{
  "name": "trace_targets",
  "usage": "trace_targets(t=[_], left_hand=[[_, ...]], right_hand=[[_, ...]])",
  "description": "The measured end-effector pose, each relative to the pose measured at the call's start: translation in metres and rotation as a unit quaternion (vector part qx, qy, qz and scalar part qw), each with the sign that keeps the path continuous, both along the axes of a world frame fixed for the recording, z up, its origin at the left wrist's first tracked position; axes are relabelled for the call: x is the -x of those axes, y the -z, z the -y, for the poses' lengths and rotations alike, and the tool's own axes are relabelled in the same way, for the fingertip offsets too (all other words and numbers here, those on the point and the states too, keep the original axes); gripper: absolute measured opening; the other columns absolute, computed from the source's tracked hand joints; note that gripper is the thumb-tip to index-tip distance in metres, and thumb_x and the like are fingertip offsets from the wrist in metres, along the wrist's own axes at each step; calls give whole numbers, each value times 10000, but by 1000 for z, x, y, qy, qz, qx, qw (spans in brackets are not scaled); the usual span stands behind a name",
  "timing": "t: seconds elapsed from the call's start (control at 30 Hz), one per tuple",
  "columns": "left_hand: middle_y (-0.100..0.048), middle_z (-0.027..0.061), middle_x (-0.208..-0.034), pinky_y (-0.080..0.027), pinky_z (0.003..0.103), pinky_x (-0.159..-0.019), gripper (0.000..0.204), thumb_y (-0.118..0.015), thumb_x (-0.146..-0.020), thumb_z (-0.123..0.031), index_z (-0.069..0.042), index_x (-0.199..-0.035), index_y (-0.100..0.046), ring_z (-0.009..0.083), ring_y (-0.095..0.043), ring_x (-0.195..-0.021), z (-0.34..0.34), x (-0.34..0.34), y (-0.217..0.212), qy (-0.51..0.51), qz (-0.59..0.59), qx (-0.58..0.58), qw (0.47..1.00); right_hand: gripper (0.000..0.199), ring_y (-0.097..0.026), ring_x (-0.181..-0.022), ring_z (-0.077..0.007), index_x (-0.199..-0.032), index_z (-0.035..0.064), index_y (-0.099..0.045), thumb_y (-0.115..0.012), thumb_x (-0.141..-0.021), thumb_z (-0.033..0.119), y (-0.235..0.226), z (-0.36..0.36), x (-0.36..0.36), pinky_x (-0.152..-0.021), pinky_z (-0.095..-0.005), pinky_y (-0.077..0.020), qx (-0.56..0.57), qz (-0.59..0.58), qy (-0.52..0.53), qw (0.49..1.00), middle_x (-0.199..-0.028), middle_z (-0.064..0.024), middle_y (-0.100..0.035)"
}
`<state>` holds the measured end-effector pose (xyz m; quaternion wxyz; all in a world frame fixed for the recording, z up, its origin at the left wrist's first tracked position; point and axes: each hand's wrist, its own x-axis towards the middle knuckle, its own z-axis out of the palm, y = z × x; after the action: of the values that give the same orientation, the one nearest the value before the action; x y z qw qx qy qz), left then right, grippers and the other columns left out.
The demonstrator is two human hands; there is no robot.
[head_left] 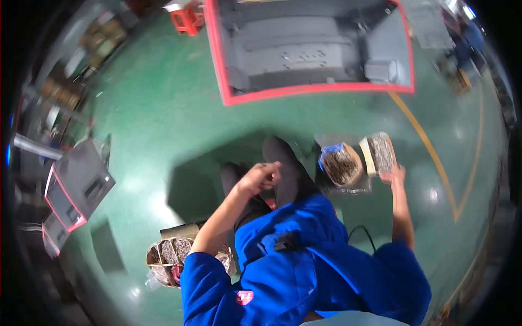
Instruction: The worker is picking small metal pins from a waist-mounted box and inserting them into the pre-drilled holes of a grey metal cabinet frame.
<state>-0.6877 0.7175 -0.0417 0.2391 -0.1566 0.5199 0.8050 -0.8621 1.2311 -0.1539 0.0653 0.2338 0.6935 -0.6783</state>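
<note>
My left hand (260, 177) is closed above my knees, its fingers curled together near the thumb. Whatever it may hold is too small to make out. On my right, my right hand (397, 174) touches the near end of an open carton (380, 154) filled with small metal pieces that look like screws. Its fingers are blurred against the carton's edge. Just left of that carton is a second, rounded open container (341, 164) with blue on its rim, full of similar pieces.
Ahead stands a large grey open cabinet (321, 89) with red edging. Beside my left elbow, a divided container (168, 252) holds more small parts. A red stool (186, 20) is at the far left; grey red-edged housings (81, 185) are at left. Yellow lines (424, 138) mark the green floor.
</note>
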Motion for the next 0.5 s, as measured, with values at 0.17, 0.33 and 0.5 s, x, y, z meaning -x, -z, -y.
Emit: trace_targets(t=[0.17, 0.33, 0.5], left_hand=[[-399, -34, -602, -218, 190, -385, 332, -497, -963, -301, -49, -750, -534, 37, -296, -442, 1, 3, -18, -4, -79, -18, 997], [-351, -58, -584, -222, 191, -384, 287, -457, -983, -264, -21, -888, -578, 26, -296, -454, 8, 9, -52, -53, -153, -2, 987], [-334, -82, -577, -244, 188, -414, 292, -436, -989, -242, 4, -1029, -589, 16, -302, -476, 8, 23, -106, -114, -260, 115, 952]], right_hand=[[292, -646, -537, -372, -937, -72, -473, -423, -891, 213, 26, 30, -25, -418, -436, -561, 29, 34, -11, 999, -717, -249, -610], [225, -643, -545, -394, -872, -73, -479, -379, -807, 118, 54, 40, -4, -427, -459, -560, 37, 85, -46, 995, -737, -264, -613], [262, -648, -581, -408, -910, -75, -501, -418, -844, 165, 69, 32, 5, -459, -486, -561, 30, 104, -48, 993, -758, -271, -616]])
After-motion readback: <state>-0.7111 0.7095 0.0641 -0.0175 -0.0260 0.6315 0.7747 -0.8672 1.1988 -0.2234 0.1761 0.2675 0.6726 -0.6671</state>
